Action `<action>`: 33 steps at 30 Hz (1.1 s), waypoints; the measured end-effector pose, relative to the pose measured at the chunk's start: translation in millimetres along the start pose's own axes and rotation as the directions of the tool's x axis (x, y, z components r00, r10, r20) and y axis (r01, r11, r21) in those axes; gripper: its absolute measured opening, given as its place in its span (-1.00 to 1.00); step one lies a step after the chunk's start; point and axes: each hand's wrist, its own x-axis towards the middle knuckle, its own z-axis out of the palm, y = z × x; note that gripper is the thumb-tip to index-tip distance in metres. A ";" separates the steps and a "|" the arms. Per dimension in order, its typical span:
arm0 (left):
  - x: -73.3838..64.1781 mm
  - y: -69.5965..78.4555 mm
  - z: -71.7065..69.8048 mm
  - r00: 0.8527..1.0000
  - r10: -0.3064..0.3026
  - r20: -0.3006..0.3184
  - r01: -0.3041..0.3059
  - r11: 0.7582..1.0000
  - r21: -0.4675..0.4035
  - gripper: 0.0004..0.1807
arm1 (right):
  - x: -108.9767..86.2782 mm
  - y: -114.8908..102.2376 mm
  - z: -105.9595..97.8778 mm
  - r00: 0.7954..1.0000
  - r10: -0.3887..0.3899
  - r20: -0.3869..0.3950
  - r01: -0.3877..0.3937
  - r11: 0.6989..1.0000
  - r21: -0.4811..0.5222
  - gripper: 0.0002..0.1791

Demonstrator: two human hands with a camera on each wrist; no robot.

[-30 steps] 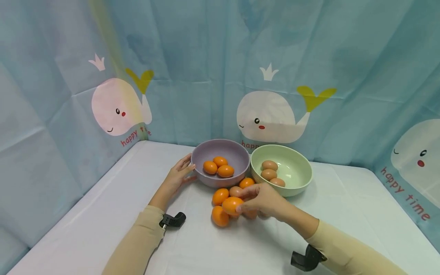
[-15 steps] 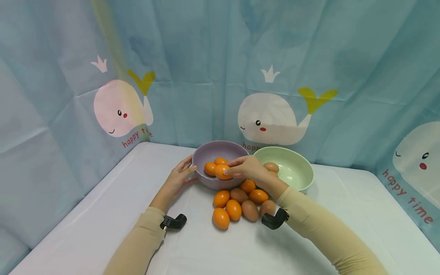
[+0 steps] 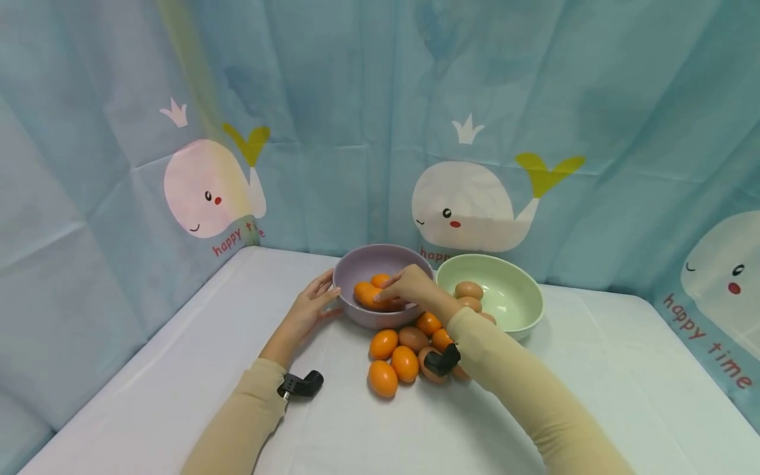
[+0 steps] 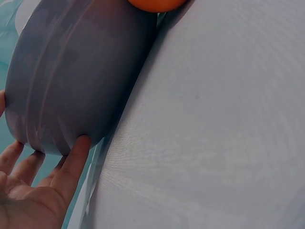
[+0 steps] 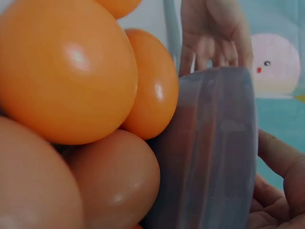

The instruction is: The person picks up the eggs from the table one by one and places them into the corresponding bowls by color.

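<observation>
My right hand (image 3: 410, 285) reaches over the rim of a purple bowl (image 3: 369, 319). Its thumb and fingers pinch an orange egg (image 3: 369, 299) among other orange eggs (image 3: 380, 280) inside. In the right wrist view the bowl wall hides that egg, and part of my right hand (image 5: 281, 183) shows beyond the rim. At the bowl's left side, my left hand (image 3: 305, 310) touches the outer wall. The left wrist view has its fairly straight fingertips against the purple bowl (image 4: 81, 76). Several orange eggs (image 3: 382, 379) and brown eggs (image 3: 412, 338) lie on the table in front, partly under my right sleeve.
A green bowl (image 3: 512, 293) stands right beside the purple one, with brown eggs (image 3: 469, 290) at its left side. A white cloth covers the table (image 3: 332, 422). Blue curtains (image 3: 332, 185) with whale prints rise behind and at the sides.
My right hand has carried an orange egg from the group on the table, up and left, into the purple bowl. My left hand has stayed at the bowl's side.
</observation>
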 end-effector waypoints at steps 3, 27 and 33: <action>-0.3 -0.3 0.4 1.000 0.007 0.007 -0.007 1.000 0.000 -0.29 | 4.9 -2.1 0.6 0.999 -0.010 -0.031 0.008 0.998 -0.057 -0.67; 1.9 -2.6 -0.9 1.000 -0.003 0.011 0.003 1.000 -0.013 -0.30 | 11.7 -1.7 0.5 0.997 -0.043 -0.065 0.037 0.996 -0.087 -0.72; 3.6 -1.2 -1.8 1.000 0.005 0.011 -0.004 1.000 -0.021 -0.30 | -20.4 -8.3 -17.6 0.991 -0.111 -0.070 0.110 0.994 -0.018 -0.63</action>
